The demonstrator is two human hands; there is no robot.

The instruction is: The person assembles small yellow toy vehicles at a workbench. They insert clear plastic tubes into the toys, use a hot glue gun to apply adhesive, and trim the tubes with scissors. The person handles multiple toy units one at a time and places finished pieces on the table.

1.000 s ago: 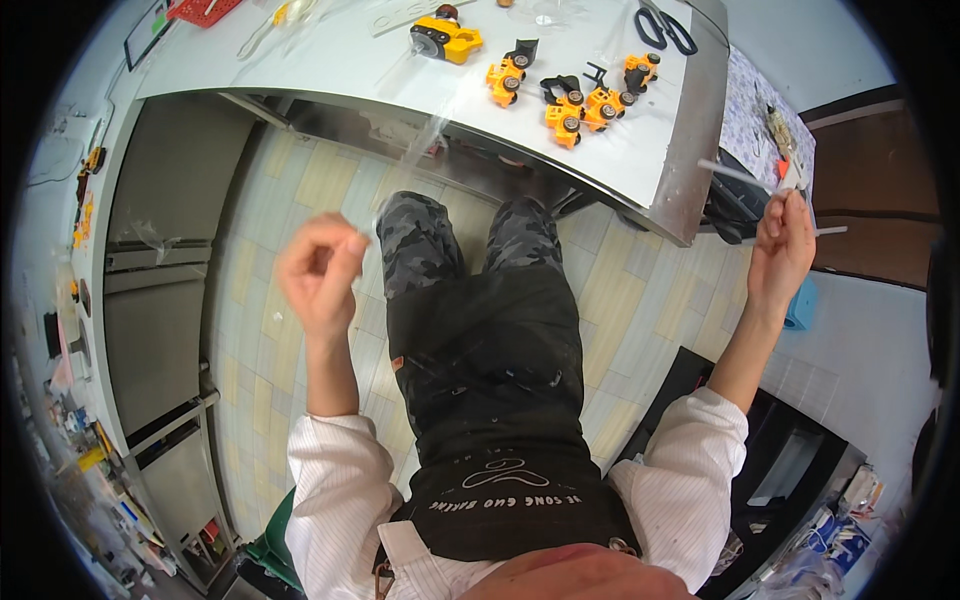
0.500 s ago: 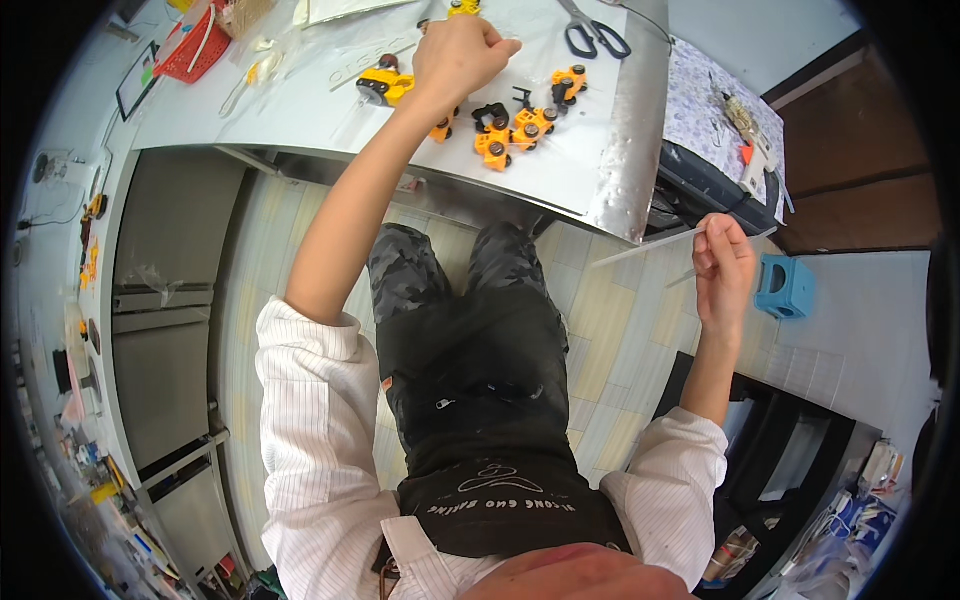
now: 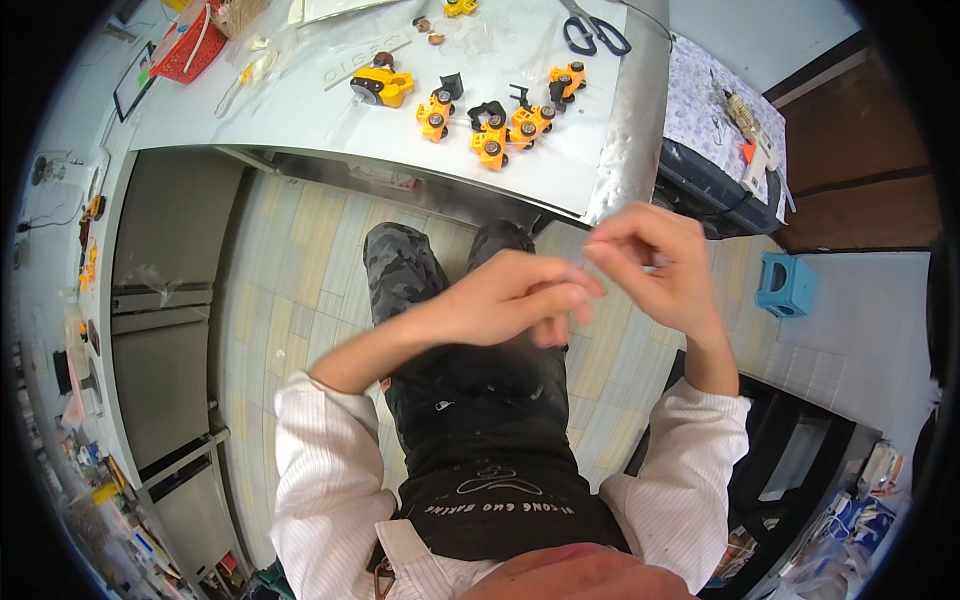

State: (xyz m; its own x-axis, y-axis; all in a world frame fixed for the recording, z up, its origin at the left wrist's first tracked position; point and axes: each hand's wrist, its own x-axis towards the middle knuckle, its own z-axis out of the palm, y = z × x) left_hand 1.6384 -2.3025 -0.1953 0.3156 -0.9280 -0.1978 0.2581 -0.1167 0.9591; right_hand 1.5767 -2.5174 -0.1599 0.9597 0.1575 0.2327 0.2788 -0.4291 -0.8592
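Observation:
My left hand (image 3: 520, 300) and my right hand (image 3: 660, 265) are raised close together beyond the table's front edge, above my lap and the floor. The fingers of my right hand are pinched together; whatever is between them cannot be made out. Thumb and curled fingers come together on my left hand too, blurred by motion, and any object there is hidden. On the table ahead are several small orange toy trucks with black wheels: one (image 3: 435, 115), another (image 3: 490, 147), and one at the right (image 3: 567, 80). A larger yellow toy vehicle (image 3: 382, 86) lies to their left.
Black-handled scissors (image 3: 595, 35) lie at the back of the white table (image 3: 290, 110). Small brown pieces (image 3: 433, 38) sit near a yellow toy (image 3: 460, 8). A red basket (image 3: 190, 45) stands far left. Rightward are a glue gun (image 3: 758, 165) and a blue stool (image 3: 785, 285).
My left hand has come back from the table toward my right hand. My right hand has moved inward to the left, and the thin white strips it held no longer show.

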